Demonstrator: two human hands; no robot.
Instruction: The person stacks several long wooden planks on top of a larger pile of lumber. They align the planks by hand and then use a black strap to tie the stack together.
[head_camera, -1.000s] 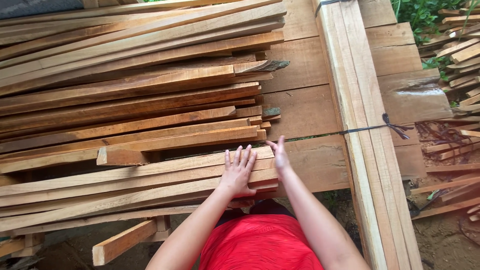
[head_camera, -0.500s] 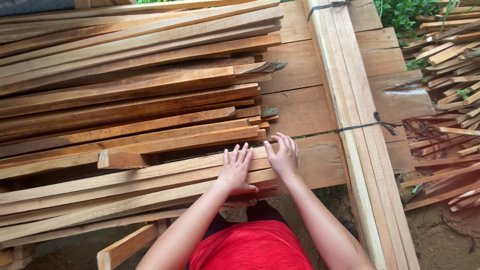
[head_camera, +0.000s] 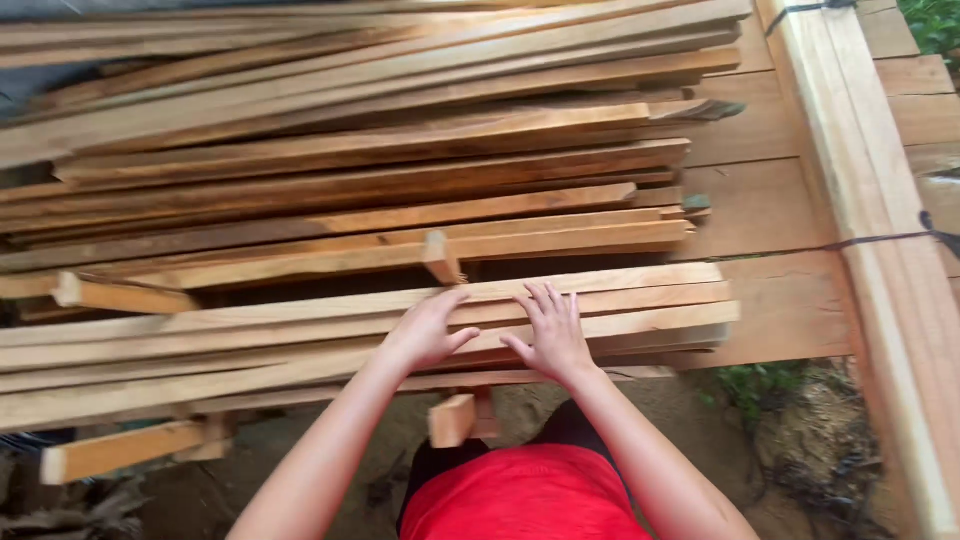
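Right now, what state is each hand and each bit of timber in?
left hand: open, flat on the nearest slats, fingers bent.
right hand: open, fingers spread, palm down on the same slats.
nearest slats: lying flat, stacked, ends roughly even.
slat pile: loosely heaped, ends uneven.
long beams: bundled side by side with a dark cord.

The wooden slats (head_camera: 600, 300) under the fingers are long, thin, pale-brown strips of sawn timber, lying flat and side by side in a low stack. They run roughly level from left to right, rising slightly rightward, and their cut ends finish unevenly to the right of the fingertips. Both palms rest on their top faces.
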